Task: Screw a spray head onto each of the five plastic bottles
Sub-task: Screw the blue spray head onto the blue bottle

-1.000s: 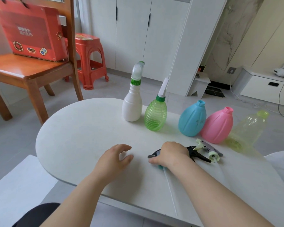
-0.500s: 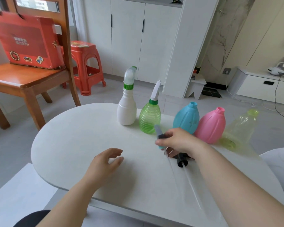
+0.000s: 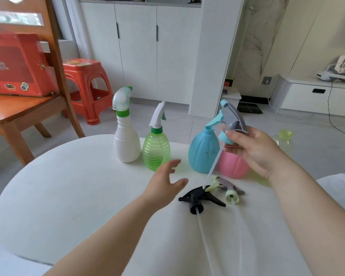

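My right hand (image 3: pixel 253 150) holds a grey-and-teal spray head (image 3: pixel 230 120) in the air just right of the open blue bottle (image 3: pixel 203 152), its clear tube hanging down. My left hand (image 3: pixel 165 182) hovers open above the table, in front of the green bottle (image 3: pixel 156 150). The white bottle (image 3: pixel 126 140) and the green bottle each carry a spray head. A pink bottle (image 3: pixel 232 166) and a yellow-green bottle (image 3: pixel 283 138) stand partly hidden behind my right hand. A black spray head (image 3: pixel 199 198) and a pale green-grey spray head (image 3: pixel 227 188) lie on the white table (image 3: pixel 68 196).
A wooden chair (image 3: pixel 28 108) with a red box (image 3: pixel 16 64) stands to the left of the table. A red plastic stool (image 3: pixel 86 84) is behind it. White cabinets line the back wall. Cables run across the floor at the right.
My right hand has lifted the grey-and-teal spray head from the table up beside the blue bottle. My left hand has risen off the table and moved forward toward the bottles.
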`<state>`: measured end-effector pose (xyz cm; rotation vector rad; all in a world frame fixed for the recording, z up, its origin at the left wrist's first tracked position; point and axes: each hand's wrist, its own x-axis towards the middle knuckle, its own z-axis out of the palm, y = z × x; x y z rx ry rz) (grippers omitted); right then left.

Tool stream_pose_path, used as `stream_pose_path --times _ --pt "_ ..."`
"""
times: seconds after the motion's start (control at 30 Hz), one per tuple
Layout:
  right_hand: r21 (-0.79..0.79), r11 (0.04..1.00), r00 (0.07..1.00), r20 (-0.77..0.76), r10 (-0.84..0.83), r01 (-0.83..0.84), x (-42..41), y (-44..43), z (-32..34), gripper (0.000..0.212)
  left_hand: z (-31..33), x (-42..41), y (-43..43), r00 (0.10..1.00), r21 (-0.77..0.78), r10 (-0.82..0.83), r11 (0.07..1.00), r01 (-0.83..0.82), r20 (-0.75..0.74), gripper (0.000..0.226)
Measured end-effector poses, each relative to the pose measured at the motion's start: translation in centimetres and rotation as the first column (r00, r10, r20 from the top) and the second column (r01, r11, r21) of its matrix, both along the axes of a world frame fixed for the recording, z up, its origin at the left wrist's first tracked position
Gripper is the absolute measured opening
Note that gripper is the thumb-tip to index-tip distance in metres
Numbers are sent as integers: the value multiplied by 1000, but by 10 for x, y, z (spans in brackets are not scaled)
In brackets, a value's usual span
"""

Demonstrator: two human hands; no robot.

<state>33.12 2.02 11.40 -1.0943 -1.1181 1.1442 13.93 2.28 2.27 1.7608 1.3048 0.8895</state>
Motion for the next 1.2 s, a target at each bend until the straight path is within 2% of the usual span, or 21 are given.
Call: stream_pose_path --times 0.17,0.37,0.5,0.6,0.7,0.83,0.93,1.07,1.2 --pt "20 999 999 9 -32 32 21 7 -8 16 1 44 48 997 -47 80 996 -80 0 77" --pt "42 998 999 8 -41 41 32 16 -19 18 -1 65 87 995 -205 -7 978 26 95 103" --pt "30 998 998 -34 -46 47 39 17 -25 18 -5 77 98 991 -154 -26 987 46 131 118" --pt "38 997 996 -56 -67 69 44 14 -26 15 -7 83 102 991 -107 11 994 4 133 115" --pt "47 992 988 -102 -114 119 48 12 -20 12 -7 81 98 998 -45 40 998 -37 58 99" --pt "29 985 978 -132 -164 170 47 10 -9 9 0 60 80 992 14 53 998 -55 117 80" --pt "20 984 963 -210 -171 179 43 6 0 7 3 31 55 994 52 35 998 -41 106 80" --pt "62 988 944 -310 -114 140 28 -2 17 10 5 -5 10 998 101 -63 993 64 -15 81" --pt "113 989 936 -347 -56 101 4 -6 28 14 8 -40 -15 999 56 -5 998 3 47 76"
